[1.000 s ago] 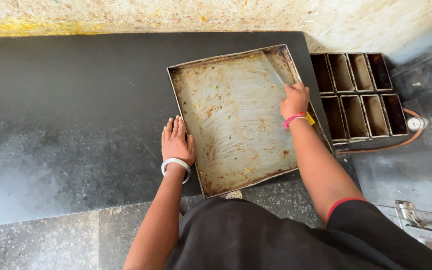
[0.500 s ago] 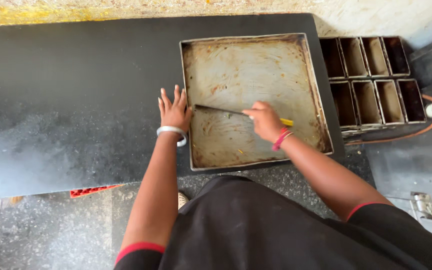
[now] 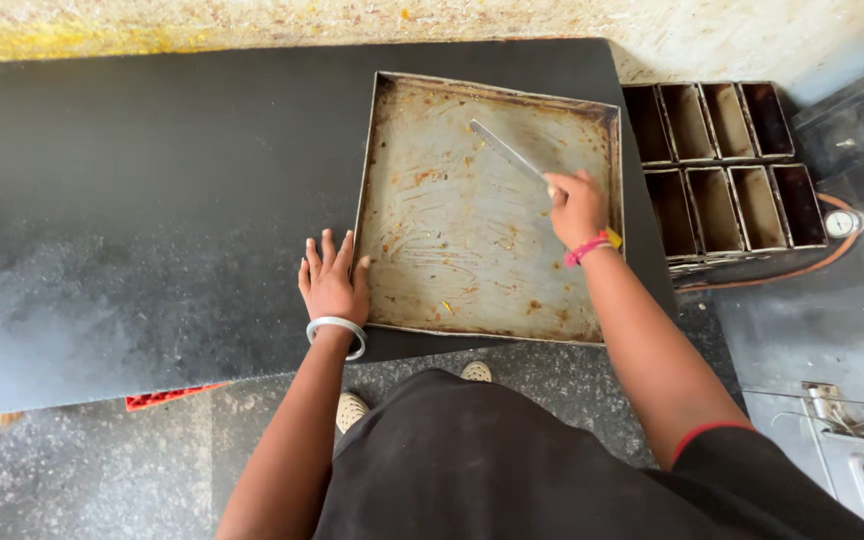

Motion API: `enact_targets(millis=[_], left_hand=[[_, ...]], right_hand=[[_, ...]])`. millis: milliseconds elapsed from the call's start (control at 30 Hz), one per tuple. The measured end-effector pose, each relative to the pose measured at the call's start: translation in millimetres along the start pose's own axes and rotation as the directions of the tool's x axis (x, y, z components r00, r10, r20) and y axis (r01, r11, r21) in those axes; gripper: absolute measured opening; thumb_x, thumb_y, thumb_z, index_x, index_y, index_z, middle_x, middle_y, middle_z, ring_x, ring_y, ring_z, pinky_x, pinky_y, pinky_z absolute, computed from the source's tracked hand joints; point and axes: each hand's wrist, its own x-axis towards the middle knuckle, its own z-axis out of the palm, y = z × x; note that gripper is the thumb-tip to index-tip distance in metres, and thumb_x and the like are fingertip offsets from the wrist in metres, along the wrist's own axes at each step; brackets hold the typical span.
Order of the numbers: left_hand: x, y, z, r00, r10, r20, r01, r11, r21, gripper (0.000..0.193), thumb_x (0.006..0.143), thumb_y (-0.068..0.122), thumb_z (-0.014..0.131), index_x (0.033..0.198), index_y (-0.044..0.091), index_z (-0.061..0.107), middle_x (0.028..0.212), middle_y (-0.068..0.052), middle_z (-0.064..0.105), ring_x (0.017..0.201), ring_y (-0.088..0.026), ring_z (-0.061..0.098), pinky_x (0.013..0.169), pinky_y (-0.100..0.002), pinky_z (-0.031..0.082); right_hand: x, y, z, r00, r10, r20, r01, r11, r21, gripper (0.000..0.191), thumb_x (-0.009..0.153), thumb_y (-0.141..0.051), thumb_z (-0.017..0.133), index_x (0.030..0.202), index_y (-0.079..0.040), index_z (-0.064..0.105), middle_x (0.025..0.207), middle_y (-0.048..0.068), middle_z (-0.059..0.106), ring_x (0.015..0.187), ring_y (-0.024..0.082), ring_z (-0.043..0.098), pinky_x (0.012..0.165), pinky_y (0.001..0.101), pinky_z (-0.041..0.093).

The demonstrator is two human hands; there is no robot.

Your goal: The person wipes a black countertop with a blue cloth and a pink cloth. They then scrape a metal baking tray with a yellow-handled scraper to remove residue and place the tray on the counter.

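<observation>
Two hands at work on one baking tray. Left hand (image 3: 332, 282) lies flat, fingers spread, palm down on the dark tabletop (image 3: 132, 200), its fingertips touching the tray's left wall; it clasps nothing and appears to brace the tray against sliding. A pale bangle sits on that wrist.

Tray (image 3: 422, 250): large, square, shallow, metal, stained with brown baked-on residue and scratch marks. It rests slightly skewed on the right part of the tabletop, near the front edge. Judged stiff and moderately heavy for its span; the floor looks greasy, so likely slick. Best hold would be the raised rim, at opposite walls.

Right hand (image 3: 577, 208) is closed around the handle of a flat metal scraper (image 3: 508, 152), blade laid at a slant on the tray's upper right floor. Blade looks thin and rigid.

Far right: a set of joined loaf tins (image 3: 722, 160), empty, beside the table.
</observation>
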Motion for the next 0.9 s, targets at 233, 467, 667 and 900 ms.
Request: enact_targets(millis=[233,467,667,900], left_hand=[[5.2,3.8,-7.4,0.999,0.012,-0.03,-0.011,1.0,0.022,0.052,0.097,0.03,0.058,0.148,0.02,0.054,0.162,-0.007,0.041,0.155,-0.034,0.023,0.123,-0.05,0.014],[7.9,0.4,-7.8,0.999,-0.029,-0.044,0.031,0.999,0.035,0.044,0.102,0.034,0.055,0.144,0.022,0.058,0.158,-0.002,0.048,0.154,-0.034,0.027,0.122,-0.05,0.017],[7.0,1.2,-7.7,0.999,-0.026,-0.044,0.027,0.999,0.034,0.045,0.103,0.034,0.052,0.145,0.021,0.058,0.159,-0.004,0.047,0.153,-0.035,0.027,0.122,-0.05,0.018],[7.2,3.5,-11.4,0.998,-0.052,-0.029,0.053,0.998,0.026,0.044,0.104,0.035,0.051,0.145,0.022,0.059,0.158,-0.003,0.047,0.153,-0.034,0.025,0.121,-0.05,0.017]], right_hand=[[51.3,-5.1,29.5,0.96,-0.27,-0.076,0.238,0.929,-0.284,0.036,0.083,0.004,0.068,0.113,-0.012,0.079,0.103,0.008,0.071,0.096,0.035,0.06,0.088,0.0442,0.05],[115.4,-17.6,87.2,0.909,-0.414,0.055,0.416,0.884,-0.214,0.04,0.082,0.007,0.065,0.114,-0.014,0.079,0.098,0.007,0.066,0.097,0.034,0.058,0.083,0.0486,0.046],[110.4,-26.1,120.4,0.835,-0.518,0.185,0.545,0.825,-0.146,0.044,0.084,0.008,0.059,0.115,-0.017,0.077,0.095,0.005,0.062,0.102,0.032,0.055,0.089,0.0483,0.042],[-18.8,5.3,75.6,0.645,-0.639,0.42,0.707,0.707,-0.011,0.049,0.079,0.006,0.055,0.119,-0.015,0.076,0.09,0.006,0.059,0.093,0.03,0.052,0.088,0.0462,0.043]])
